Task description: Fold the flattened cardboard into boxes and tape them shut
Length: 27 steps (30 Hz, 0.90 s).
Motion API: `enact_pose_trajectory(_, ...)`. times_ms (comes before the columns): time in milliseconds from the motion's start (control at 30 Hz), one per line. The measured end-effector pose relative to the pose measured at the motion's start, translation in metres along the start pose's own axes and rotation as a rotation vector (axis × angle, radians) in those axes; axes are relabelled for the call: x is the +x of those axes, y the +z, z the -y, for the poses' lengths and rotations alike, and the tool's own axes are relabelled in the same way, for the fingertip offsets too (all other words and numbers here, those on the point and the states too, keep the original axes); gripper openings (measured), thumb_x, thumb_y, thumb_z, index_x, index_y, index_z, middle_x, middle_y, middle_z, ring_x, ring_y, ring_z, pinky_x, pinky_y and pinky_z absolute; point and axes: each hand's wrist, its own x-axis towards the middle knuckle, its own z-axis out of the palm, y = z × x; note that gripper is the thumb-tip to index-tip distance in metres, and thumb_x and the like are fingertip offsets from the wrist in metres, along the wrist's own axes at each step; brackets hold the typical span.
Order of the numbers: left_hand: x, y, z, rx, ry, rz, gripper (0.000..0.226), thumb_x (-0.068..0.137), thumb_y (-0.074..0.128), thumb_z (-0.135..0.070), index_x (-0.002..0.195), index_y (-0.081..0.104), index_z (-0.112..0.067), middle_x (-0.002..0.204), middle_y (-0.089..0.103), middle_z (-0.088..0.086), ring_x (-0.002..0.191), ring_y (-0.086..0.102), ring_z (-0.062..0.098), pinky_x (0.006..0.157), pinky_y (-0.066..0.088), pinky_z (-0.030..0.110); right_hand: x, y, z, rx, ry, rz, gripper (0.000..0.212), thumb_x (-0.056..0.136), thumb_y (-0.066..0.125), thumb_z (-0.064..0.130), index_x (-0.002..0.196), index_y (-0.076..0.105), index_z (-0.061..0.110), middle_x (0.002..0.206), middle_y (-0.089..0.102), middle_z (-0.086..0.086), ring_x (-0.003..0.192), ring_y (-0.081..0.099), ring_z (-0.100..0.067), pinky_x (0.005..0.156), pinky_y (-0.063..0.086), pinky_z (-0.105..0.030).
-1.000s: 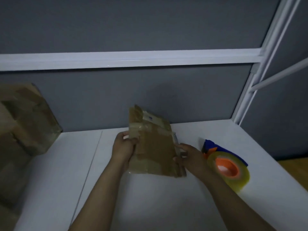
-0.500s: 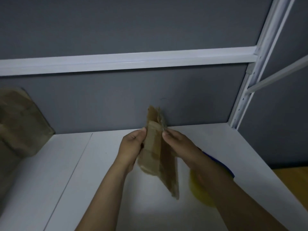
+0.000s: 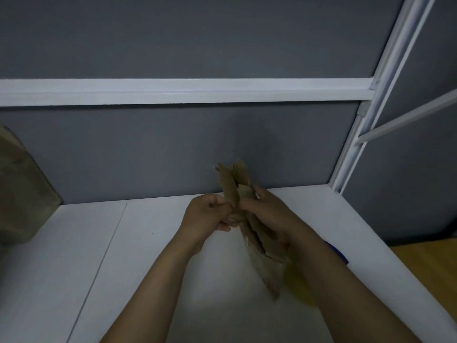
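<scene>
- White table, grey partition behind; box at left
- Cardboard: brown, worn, flattened, held edge-on and tilted above table
- Left hand and right hand each pinch it from opposite sides

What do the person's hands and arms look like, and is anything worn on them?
The left hand and right hand are bare, without gloves. Both forearms are bare to the picture's lower edge; no sleeve shows. No ring, watch or bracelet is visible, though the light is dim.
</scene>
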Motion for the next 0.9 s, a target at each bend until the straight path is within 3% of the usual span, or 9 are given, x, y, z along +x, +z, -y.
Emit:
enact_pose_trajectory(67, 0.002, -0.008, -0.001, 0.006, -0.009, 0.003, 0.013, 0.09, 0.058, -0.003, 0.086, 0.07, 0.003, 0.069, 0.071, 0.01, 0.058, 0.066, 0.015, 0.053, 0.051, 0.022, -0.002, -0.005, 0.001, -0.108, -0.017, -0.104, 0.033, 0.087, 0.057, 0.034, 0.117, 0.051, 0.025, 0.113, 0.059, 0.004, 0.096, 0.057, -0.011, 0.077, 0.048, -0.027)
enact_pose_trajectory(200, 0.009, -0.032, -0.004, 0.043, 0.006, -0.042, 0.01, 0.09, 0.061, -0.006, 0.086, 0.07, -0.004, 0.065, 0.068, 0.008, 0.052, 0.06, 0.013, 0.048, 0.045, 0.023, -0.007, -0.009, 0.005, -0.126, 0.028, -0.218, 0.045, 0.087, 0.055, 0.038, 0.128, 0.042, 0.025, 0.115, 0.056, 0.002, 0.102, 0.055, -0.016, 0.082, 0.048, -0.031)
enact_pose_trajectory(300, 0.015, -0.049, -0.006, 0.115, 0.042, -0.099, 0.008, 0.09, 0.062, -0.007, 0.086, 0.069, -0.009, 0.061, 0.063, 0.002, 0.047, 0.055, 0.006, 0.046, 0.042, 0.02, -0.008, -0.013, 0.007, -0.071, 0.013, -0.294, 0.029, 0.087, 0.054, 0.034, 0.111, 0.046, 0.021, 0.103, 0.058, -0.002, 0.091, 0.056, -0.016, 0.086, 0.049, -0.041)
enact_pose_trajectory(400, 0.026, -0.064, -0.002, 0.312, 0.156, -0.19, 0.013, 0.092, 0.06, -0.011, 0.098, 0.065, -0.021, 0.076, 0.065, -0.002, 0.069, 0.064, 0.01, 0.06, 0.046, 0.018, -0.008, -0.015, 0.007, 0.034, 0.025, -0.3, 0.026, 0.087, 0.056, 0.023, 0.111, 0.051, 0.012, 0.101, 0.057, -0.011, 0.092, 0.057, -0.02, 0.089, 0.051, -0.045)
enact_pose_trajectory(467, 0.034, -0.072, 0.003, 0.419, 0.221, -0.252, 0.02, 0.093, 0.056, -0.011, 0.106, 0.06, -0.026, 0.084, 0.066, 0.0, 0.079, 0.063, 0.017, 0.066, 0.045, 0.024, -0.01, -0.011, 0.006, 0.076, 0.048, -0.261, 0.02, 0.088, 0.058, 0.017, 0.108, 0.055, 0.017, 0.106, 0.06, -0.009, 0.094, 0.06, -0.02, 0.078, 0.057, -0.037)
enact_pose_trajectory(567, 0.042, -0.075, 0.01, 0.438, 0.283, -0.29, 0.021, 0.098, 0.048, -0.013, 0.092, 0.063, -0.025, 0.087, 0.064, -0.006, 0.08, 0.058, 0.012, 0.066, 0.043, 0.021, -0.012, -0.001, 0.002, 0.055, 0.058, -0.217, 0.026, 0.09, 0.059, 0.011, 0.114, 0.053, 0.02, 0.1, 0.062, -0.008, 0.081, 0.062, -0.015, 0.051, 0.049, -0.015)
enact_pose_trajectory(667, 0.049, -0.075, 0.014, 0.423, 0.313, -0.263, 0.029, 0.1, 0.044, -0.008, 0.091, 0.069, -0.02, 0.101, 0.065, -0.004, 0.09, 0.057, 0.01, 0.072, 0.04, 0.016, -0.01, 0.002, -0.003, 0.117, 0.037, -0.272, 0.035, 0.09, 0.057, 0.007, 0.121, 0.054, 0.021, 0.09, 0.064, -0.006, 0.071, 0.062, -0.014, 0.045, 0.045, -0.014)
enact_pose_trajectory(800, 0.047, -0.082, 0.004, 0.389, 0.311, -0.173, 0.029, 0.101, 0.042, -0.009, 0.101, 0.07, -0.018, 0.107, 0.06, -0.005, 0.105, 0.056, 0.016, 0.074, 0.039, 0.007, -0.011, -0.002, -0.011, 0.226, 0.039, -0.406, 0.043, 0.09, 0.056, 0.007, 0.13, 0.057, 0.024, 0.109, 0.065, -0.007, 0.079, 0.064, -0.017, 0.055, 0.049, -0.022)
enact_pose_trajectory(900, 0.026, -0.082, 0.004, 0.398, 0.384, -0.057, 0.023, 0.1, 0.046, -0.028, 0.113, 0.065, -0.029, 0.122, 0.048, -0.015, 0.117, 0.044, 0.004, 0.094, 0.032, 0.009, -0.01, 0.001, -0.014, 0.285, 0.031, -0.442, 0.042, 0.09, 0.055, 0.005, 0.129, 0.059, 0.021, 0.118, 0.064, -0.005, 0.091, 0.064, -0.02, 0.076, 0.057, -0.033)
